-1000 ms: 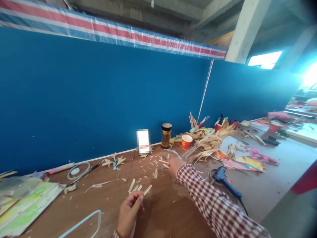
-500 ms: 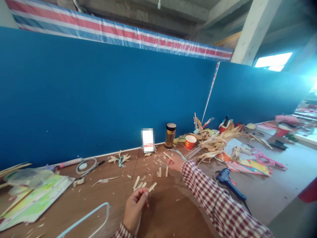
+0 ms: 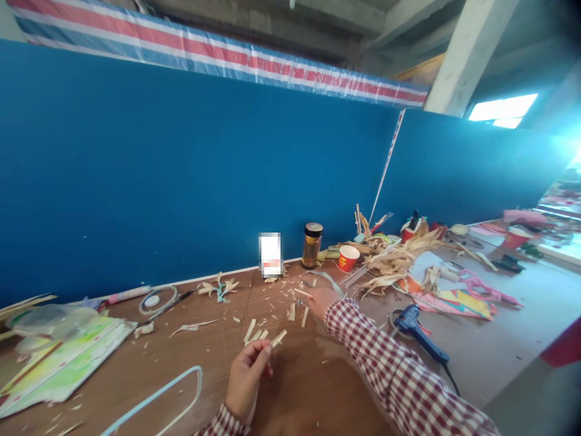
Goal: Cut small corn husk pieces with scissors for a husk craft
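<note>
My left hand (image 3: 249,372) pinches a short pale strip (image 3: 278,338), which looks like cut corn husk, between thumb and forefinger. Farther out, my right hand (image 3: 320,299) is closed on a thin pale strip (image 3: 302,293) that points left from the fingers. More cut strips (image 3: 250,331) lie on the brown table just beyond my left hand. Two others (image 3: 291,312) rest nearer my right hand, among scattered small scraps. A little flower shape of husk (image 3: 219,287) with a blue-green middle stands to the left.
A dark-lidded jar (image 3: 312,245) and a red paper cup (image 3: 348,258) stand by the blue partition. Dried corn husks (image 3: 394,254) are heaped at right, near a blue glue gun (image 3: 420,333) and pink scissors (image 3: 490,289). A bent pale-blue wire (image 3: 154,396) lies front left.
My right hand has shifted slightly left and nearer, still with its pale strip. My left hand stays almost where it was, holding its strip.
</note>
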The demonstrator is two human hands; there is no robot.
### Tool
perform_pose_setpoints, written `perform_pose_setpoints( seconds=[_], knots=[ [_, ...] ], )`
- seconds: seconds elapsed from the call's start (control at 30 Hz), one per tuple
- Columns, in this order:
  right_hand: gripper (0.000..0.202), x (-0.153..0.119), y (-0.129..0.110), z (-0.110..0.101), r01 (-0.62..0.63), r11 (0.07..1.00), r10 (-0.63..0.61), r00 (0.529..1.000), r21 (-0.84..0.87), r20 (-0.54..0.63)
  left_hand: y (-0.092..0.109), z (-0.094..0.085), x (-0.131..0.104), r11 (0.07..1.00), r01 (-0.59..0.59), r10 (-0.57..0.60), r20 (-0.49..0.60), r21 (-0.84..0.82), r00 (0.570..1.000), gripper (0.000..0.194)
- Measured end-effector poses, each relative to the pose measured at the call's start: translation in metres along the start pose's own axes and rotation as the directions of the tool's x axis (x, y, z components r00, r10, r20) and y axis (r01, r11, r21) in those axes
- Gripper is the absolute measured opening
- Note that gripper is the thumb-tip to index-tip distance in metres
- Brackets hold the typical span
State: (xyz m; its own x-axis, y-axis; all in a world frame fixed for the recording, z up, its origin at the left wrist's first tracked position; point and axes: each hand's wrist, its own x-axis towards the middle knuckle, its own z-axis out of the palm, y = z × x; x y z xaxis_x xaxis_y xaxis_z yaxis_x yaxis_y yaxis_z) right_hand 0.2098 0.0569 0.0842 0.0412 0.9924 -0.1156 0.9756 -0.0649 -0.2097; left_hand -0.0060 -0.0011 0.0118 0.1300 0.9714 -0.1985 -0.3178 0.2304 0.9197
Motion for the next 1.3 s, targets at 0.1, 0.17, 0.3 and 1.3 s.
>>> perform_pose_setpoints(
  seconds=[0.1,0.17,0.3,1.3],
  knots=[
    [0.024,-0.016,-0.014,-0.004,0.086,0.996,-0.086,0.996,0.033,-0.007,-0.002,-0.001,0.001,1.0,0.002,-0.002,0.015,-0.014,1.0,0.03],
    [0.034,-0.029,-0.027,-0.004,0.158,0.984,-0.157,0.987,0.084,-0.016,-0.003,-0.001,0.001,0.999,0.003,-0.003,0.006,-0.042,1.0,0.029],
    [0.035,-0.048,-0.049,0.005,0.309,0.905,-0.295,0.951,0.294,-0.093,-0.002,0.0,0.003,0.994,0.011,-0.012,-0.011,-0.106,1.0,0.03],
    [0.029,-0.032,-0.031,0.01,0.146,0.979,-0.12,0.977,0.14,-0.179,0.001,0.0,0.003,0.983,0.072,-0.08,-0.037,-0.171,0.996,0.03]
  ],
)
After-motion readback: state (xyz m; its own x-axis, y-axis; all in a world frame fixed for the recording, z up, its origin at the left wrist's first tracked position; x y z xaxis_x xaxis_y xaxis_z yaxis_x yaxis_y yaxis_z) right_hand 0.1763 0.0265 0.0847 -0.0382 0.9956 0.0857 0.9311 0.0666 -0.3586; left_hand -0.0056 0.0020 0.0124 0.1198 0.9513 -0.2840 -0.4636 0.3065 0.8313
